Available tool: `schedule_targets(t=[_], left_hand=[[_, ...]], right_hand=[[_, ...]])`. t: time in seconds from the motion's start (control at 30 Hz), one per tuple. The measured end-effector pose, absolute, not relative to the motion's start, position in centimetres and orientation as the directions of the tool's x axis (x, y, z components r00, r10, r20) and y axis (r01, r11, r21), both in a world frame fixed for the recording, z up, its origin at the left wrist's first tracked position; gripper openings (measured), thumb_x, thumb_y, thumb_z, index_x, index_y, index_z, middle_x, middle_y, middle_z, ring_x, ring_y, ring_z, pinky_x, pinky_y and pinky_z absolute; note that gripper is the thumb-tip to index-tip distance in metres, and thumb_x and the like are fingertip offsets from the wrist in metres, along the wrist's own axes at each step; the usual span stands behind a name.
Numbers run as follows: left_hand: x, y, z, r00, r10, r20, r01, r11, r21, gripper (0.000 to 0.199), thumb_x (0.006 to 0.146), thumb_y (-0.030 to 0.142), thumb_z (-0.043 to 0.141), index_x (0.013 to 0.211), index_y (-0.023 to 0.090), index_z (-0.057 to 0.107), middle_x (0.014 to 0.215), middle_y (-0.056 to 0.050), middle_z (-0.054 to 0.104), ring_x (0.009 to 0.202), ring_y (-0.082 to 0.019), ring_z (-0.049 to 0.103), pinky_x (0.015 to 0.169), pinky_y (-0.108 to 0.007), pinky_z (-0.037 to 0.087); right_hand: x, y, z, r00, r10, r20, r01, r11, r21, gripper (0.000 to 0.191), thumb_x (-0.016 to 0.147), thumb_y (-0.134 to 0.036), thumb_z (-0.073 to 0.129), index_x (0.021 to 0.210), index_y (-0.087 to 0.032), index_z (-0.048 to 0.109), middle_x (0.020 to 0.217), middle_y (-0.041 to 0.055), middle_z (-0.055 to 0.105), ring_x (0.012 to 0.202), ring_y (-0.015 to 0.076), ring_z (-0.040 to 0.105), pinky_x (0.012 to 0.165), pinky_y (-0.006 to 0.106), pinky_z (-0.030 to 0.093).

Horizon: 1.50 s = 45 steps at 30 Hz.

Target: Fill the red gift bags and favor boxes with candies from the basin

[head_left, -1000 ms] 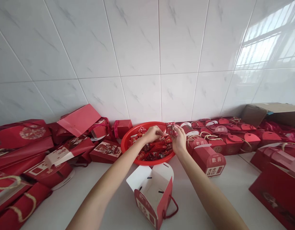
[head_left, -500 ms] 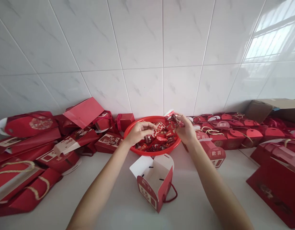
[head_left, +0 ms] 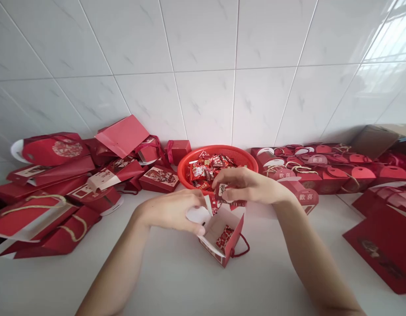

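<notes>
A small red gift box (head_left: 235,232) stands with its top flaps up and a red cord handle on its right side. Inside it lies a red-and-white patterned candy packet (head_left: 225,237). My left hand (head_left: 176,211) grips the box at its left flap, thumb near the front edge; some fingertips are hidden behind the flap. Above the box's far side, my right hand (head_left: 244,186) is closed on wrapped candies (head_left: 222,189), dark red with pale print; how many I cannot tell. Just behind, a red plastic basket (head_left: 252,163) holds many wrapped candies (head_left: 206,169).
Red gift boxes (head_left: 124,175) lie piled on the left, some with rope handles. Rows of closed red boxes (head_left: 333,179) stand on the right, near a larger red box (head_left: 381,250). A cardboard box (head_left: 372,140) sits in the back right corner against the tiled wall (head_left: 203,105).
Both hands have come back from the basket to the box. The left now grips its flap, the right carries candies over it. A patterned packet now shows inside. The view has tilted down.
</notes>
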<state>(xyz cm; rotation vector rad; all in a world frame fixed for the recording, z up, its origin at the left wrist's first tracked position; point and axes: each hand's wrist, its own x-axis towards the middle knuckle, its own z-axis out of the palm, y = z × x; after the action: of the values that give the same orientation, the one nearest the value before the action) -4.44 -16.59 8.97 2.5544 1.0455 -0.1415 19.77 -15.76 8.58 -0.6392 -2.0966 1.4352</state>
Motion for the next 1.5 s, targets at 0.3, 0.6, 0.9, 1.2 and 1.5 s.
schedule_targets(t=[0.3, 0.6, 0.9, 1.2, 1.5], left_hand=[[-5.3, -16.3, 8.9, 0.708, 0.633, -0.313, 0.706, -0.633, 0.317, 0.081, 0.068, 0.058, 0.080, 0.137, 0.025, 0.055, 0.131, -0.007, 0.064, 0.118, -0.029, 0.060, 0.096, -0.031, 0.047], [-5.5, -16.2, 8.4, 0.750, 0.608, -0.259, 0.657, -0.644, 0.392, 0.066, 0.068, 0.053, 0.081, 0.124, 0.024, 0.062, 0.123, -0.006, 0.068, 0.112, -0.028, 0.062, 0.091, -0.030, 0.047], [-5.3, -16.4, 8.7, 0.745, 0.602, -0.286, 0.665, -0.638, 0.388, 0.063, 0.069, 0.049, 0.080, 0.125, 0.026, 0.063, 0.126, -0.005, 0.067, 0.117, -0.028, 0.060, 0.092, -0.029, 0.046], [-5.4, -16.6, 9.0, 0.735, 0.630, -0.253, 0.673, -0.630, 0.387, 0.071, 0.074, 0.050, 0.078, 0.137, 0.028, 0.056, 0.135, -0.006, 0.063, 0.123, -0.028, 0.058, 0.097, -0.030, 0.045], [-5.8, -16.8, 9.3, 0.695, 0.680, -0.235, 0.713, -0.609, 0.346, 0.072, 0.078, 0.062, 0.071, 0.141, 0.032, 0.055, 0.136, -0.006, 0.061, 0.125, -0.031, 0.056, 0.095, -0.032, 0.047]], right_hand=[[18.7, -15.9, 7.6, -0.790, 0.612, 0.020, 0.296, 0.411, -0.862, 0.018, 0.085, -0.018, 0.061, 0.104, -0.019, 0.063, 0.085, 0.0003, 0.068, 0.073, 0.0140, 0.062, 0.062, 0.023, 0.048], [17.1, -16.1, 6.6, -0.842, 0.540, 0.004, 0.351, 0.553, -0.755, 0.017, 0.090, -0.011, 0.052, 0.103, -0.018, 0.059, 0.091, 0.0020, 0.068, 0.073, 0.0128, 0.061, 0.063, 0.023, 0.045], [17.1, -16.7, 6.8, -0.856, 0.517, 0.023, 0.358, 0.623, -0.696, 0.018, 0.089, -0.009, 0.051, 0.099, -0.017, 0.063, 0.092, 0.0039, 0.071, 0.075, 0.0142, 0.064, 0.065, 0.024, 0.045], [17.6, -17.5, 7.7, -0.886, 0.442, -0.138, 0.421, 0.647, -0.636, 0.016, 0.093, -0.019, 0.059, 0.105, -0.015, 0.068, 0.096, 0.0051, 0.072, 0.082, 0.0156, 0.065, 0.067, 0.024, 0.045], [20.9, -18.3, 9.4, -0.625, 0.778, -0.062, 0.718, 0.542, -0.437, 0.018, 0.083, -0.023, 0.065, 0.100, -0.019, 0.064, 0.096, 0.0052, 0.069, 0.082, 0.0189, 0.061, 0.063, 0.027, 0.040]])
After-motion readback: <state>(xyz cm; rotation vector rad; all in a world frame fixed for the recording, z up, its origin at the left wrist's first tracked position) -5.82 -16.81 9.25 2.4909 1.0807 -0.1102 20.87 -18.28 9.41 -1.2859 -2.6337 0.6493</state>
